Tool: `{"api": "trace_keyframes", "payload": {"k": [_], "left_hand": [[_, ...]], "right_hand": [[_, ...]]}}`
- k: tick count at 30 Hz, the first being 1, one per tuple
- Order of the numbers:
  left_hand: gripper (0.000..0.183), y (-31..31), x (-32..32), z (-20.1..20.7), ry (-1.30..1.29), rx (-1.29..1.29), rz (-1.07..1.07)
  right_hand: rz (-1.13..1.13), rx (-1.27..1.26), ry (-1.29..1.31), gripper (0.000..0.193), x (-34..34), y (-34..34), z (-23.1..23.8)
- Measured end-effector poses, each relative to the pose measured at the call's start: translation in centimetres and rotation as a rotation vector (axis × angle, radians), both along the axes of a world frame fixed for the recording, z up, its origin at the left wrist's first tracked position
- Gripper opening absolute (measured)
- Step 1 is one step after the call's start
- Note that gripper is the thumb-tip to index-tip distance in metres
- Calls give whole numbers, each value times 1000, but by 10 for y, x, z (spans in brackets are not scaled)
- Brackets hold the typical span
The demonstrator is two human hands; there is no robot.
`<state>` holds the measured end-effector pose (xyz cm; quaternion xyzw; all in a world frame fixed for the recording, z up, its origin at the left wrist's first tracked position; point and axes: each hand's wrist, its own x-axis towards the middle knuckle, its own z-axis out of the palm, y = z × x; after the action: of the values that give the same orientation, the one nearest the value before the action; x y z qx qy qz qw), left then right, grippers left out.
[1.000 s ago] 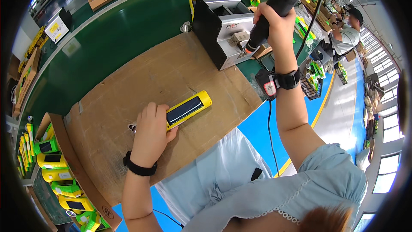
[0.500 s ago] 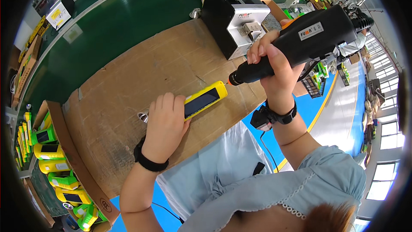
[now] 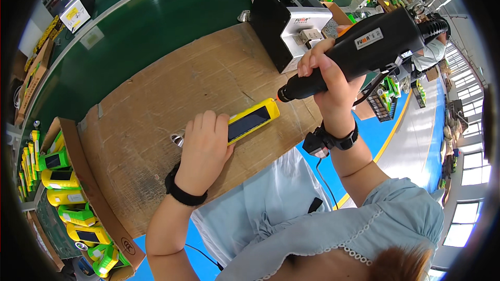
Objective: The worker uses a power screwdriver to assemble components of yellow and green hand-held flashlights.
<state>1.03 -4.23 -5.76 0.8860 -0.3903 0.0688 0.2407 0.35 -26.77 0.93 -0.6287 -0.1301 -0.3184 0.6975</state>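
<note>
while left hand (image 3: pixel 203 145) clasps yellow flashlight (image 3: pixel 253 121), right hand (image 3: pixel 336 80) grips black screwdriver (image 3: pixel 377 52) bearing a printed white label (image 3: pixel 369 39).

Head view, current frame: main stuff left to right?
Open cardboard box of yellow and green devices → left hand → yellow casing with a dark panel → black handheld power driver → windows at far right.
</note>
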Motion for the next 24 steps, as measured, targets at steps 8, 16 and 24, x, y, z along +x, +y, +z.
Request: {"api": "trace_keyframes", "payload": {"k": [8, 16, 24], "left_hand": [[45, 5, 12, -1, 187, -81, -20], [44, 1, 12, -1, 211, -77, -5], [44, 3, 14, -1, 216, -79, -20]], "right_hand": [[155, -11, 69, 52, 20, 2, -21], [84, -91, 149, 50, 18, 8, -16], [195, 10, 123, 46, 20, 4, -19]]}}
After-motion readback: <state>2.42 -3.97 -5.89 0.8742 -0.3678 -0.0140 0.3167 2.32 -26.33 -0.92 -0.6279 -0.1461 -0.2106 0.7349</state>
